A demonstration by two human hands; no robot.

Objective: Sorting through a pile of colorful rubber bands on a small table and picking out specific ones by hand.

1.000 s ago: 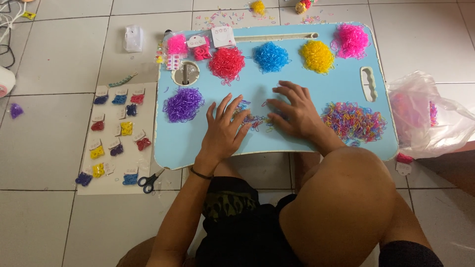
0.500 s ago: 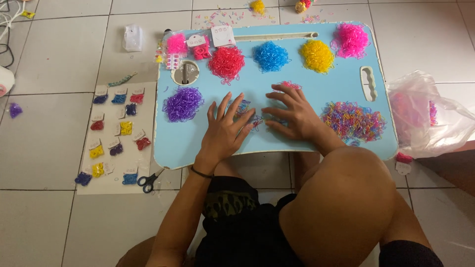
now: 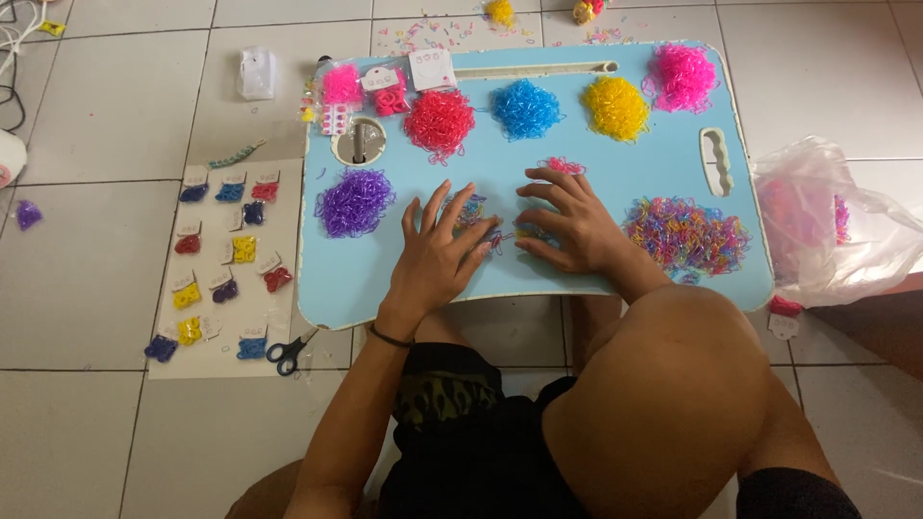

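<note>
Head view, looking down. Light-blue rounded plastic lap worktop [image 3: 615, 163] on a white tiled floor [image 3: 106, 115].

Left hand [image 3: 437, 255]: flat, fingers spread, palm down on the worktop; fingertips touch a small scatter of mixed-colour tiny elastic bands [image 3: 486, 223]. Nothing gripped.

Right hand [image 3: 567, 223]: palm down, fingers spread and slightly curled over the same scatter; whether a band is pinched cannot be told. A small pink tuft of bands [image 3: 565, 165] lies just beyond its fingertips.

On the worktop, sorted heaps of elastic bands: purple heap [image 3: 356, 202] left of the left hand; red heap [image 3: 439, 120], blue heap [image 3: 526, 109], yellow heap [image 3: 615, 108] and pink heap [image 3: 683, 77] along the far edge; large unsorted multicolour heap [image 3: 687, 235] right of the right hand.

Beside the worktop: white sheet with small carded packets of bands [image 3: 226, 259], black-handled scissors [image 3: 288, 352] at its near corner, clear plastic bag [image 3: 836, 226] on the right.
</note>
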